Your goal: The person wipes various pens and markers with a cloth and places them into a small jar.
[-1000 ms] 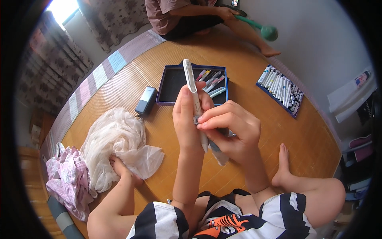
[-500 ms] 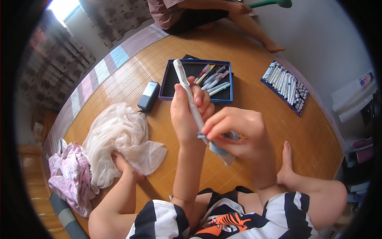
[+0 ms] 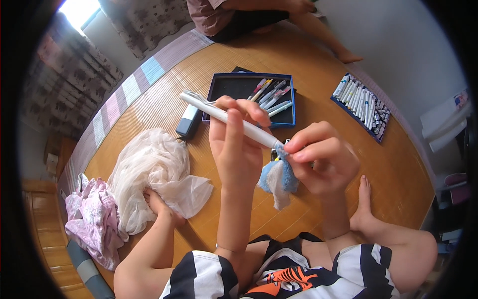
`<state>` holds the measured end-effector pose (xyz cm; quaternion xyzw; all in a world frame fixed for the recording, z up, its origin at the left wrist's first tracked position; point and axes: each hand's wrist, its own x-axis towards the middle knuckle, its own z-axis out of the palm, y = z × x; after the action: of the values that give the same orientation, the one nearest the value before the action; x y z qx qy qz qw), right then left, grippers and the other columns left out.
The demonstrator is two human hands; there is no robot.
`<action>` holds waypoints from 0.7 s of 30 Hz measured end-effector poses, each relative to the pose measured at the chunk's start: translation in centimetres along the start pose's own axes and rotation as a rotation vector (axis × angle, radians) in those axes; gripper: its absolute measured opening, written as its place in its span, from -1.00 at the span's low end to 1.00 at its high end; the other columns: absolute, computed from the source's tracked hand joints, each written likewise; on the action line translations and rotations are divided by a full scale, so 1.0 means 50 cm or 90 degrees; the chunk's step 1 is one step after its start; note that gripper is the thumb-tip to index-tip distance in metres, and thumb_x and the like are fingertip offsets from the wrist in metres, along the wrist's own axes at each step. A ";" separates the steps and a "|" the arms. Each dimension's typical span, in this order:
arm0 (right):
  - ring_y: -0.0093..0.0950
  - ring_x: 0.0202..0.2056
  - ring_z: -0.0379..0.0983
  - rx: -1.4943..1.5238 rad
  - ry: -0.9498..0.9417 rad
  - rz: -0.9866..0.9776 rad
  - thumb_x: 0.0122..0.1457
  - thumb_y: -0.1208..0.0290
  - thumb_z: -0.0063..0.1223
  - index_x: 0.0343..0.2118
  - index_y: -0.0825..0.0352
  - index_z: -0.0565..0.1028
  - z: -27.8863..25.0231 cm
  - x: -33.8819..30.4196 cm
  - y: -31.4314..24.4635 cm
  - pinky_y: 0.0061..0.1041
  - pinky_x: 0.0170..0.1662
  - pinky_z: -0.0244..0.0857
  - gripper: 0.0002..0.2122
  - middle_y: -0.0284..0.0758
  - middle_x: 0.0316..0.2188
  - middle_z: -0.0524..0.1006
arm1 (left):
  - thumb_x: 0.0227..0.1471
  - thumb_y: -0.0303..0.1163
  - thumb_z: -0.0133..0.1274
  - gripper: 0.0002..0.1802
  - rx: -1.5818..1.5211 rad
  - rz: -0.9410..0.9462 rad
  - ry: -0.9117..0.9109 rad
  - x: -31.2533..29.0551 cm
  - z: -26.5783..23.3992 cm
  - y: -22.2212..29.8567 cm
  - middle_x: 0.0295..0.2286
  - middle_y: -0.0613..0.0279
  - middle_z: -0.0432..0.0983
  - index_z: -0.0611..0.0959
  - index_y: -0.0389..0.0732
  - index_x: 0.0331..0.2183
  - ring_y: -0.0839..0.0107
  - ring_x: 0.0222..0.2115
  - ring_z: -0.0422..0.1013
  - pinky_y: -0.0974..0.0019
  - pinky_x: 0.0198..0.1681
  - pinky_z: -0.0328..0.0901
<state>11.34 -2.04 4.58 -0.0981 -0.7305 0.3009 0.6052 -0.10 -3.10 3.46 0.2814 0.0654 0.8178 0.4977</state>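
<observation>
My left hand (image 3: 234, 149) is closed around the barrel of a white pen (image 3: 244, 127), which slants from upper left to lower right with its clip end at the upper left. At the pen's lower right end, the thumb and fingers of my right hand (image 3: 328, 162) pinch a small light-blue tie. From it dangles a fluffy blue and whitish cloth piece (image 3: 286, 174), hanging free above the mat. A small metal bit shows beside the tie; its exact form is hard to make out.
Beyond my hands lies a dark blue box (image 3: 226, 87) with several pens (image 3: 271, 94). A blue tray (image 3: 348, 113) of white markers sits at right. A dark block-shaped device (image 3: 187, 122), sheer white cloth (image 3: 149, 169) and pink cloth (image 3: 94, 219) lie left. Another person (image 3: 214, 20) sits at the far edge.
The pen has tipped from near upright to a flatter slant, its clip end moving left. My right hand has shifted right, and the blue cloth piece now hangs in fuller view.
</observation>
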 end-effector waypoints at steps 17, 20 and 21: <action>-0.54 -0.44 0.29 -0.035 0.265 -0.013 -0.22 0.75 -0.07 -0.46 0.42 0.27 0.018 -0.006 0.002 -0.69 -0.38 0.21 -0.79 -0.25 -0.46 0.30 | -0.24 -0.61 -0.09 -0.93 0.097 0.063 -0.175 -0.017 0.029 -0.023 -0.38 0.16 0.16 0.38 -0.28 -0.54 0.22 -0.21 0.17 0.35 -0.25 0.24; -0.53 -0.44 0.29 -0.060 0.298 -0.049 -0.22 0.74 -0.06 -0.45 0.42 0.27 0.022 -0.002 -0.003 -0.69 -0.39 0.22 -0.78 -0.25 -0.45 0.29 | -0.29 -0.66 -0.06 -0.90 0.169 0.082 -0.172 -0.018 0.022 -0.024 -0.42 0.14 0.19 0.42 -0.28 -0.57 0.33 -0.34 0.26 0.44 -0.38 0.25; -0.53 -0.45 0.30 -0.063 0.318 -0.058 -0.23 0.74 -0.06 -0.45 0.41 0.27 0.021 0.000 -0.006 -0.69 -0.41 0.22 -0.78 -0.25 -0.46 0.31 | -0.29 -0.66 -0.06 -0.90 0.163 0.079 -0.174 -0.018 0.020 -0.027 -0.42 0.14 0.19 0.42 -0.28 -0.57 0.33 -0.34 0.26 0.44 -0.38 0.25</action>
<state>10.43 -2.62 4.64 -0.1662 -0.5761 0.2038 0.7739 1.79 -3.38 3.42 0.4542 0.0838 0.7860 0.4110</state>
